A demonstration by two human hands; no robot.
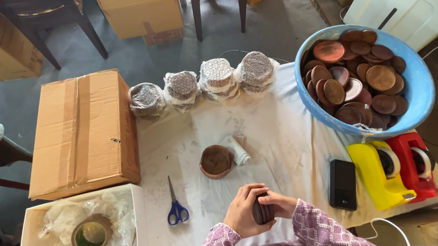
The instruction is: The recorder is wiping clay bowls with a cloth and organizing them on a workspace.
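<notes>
head view, going left to right: a white box (131, 230) at the near left holds crumpled clear plastic and one roll of tape (92, 235); behind it lies one closed cardboard box (82, 132). blue-handled scissors (175, 205), one pair, lie on the white-covered table (284, 148). along the far edge stand four wrapped bundles (200, 86) of round discs, already sealed in clear film, so that much of the work looks done. near the middle sits one short stack of brown discs (216, 160) just beside a small roll of white material (238, 148). at the near edge both hands meet: the left hand (242, 211) and the right hand (281, 202) press together around a small stack of dark discs (262, 209), held on edge, fingers curled closed on it from both sides; i cannot count the discs in it for sure, perhaps three or four. further right lies one black phone (342, 184), then two tape dispensers, one yellow (381, 172) and one red (419, 161). a blue tub (422, 85) is heaped with loose brown discs, well over twenty, so by my judgement most of the bundling is left to do.
</notes>
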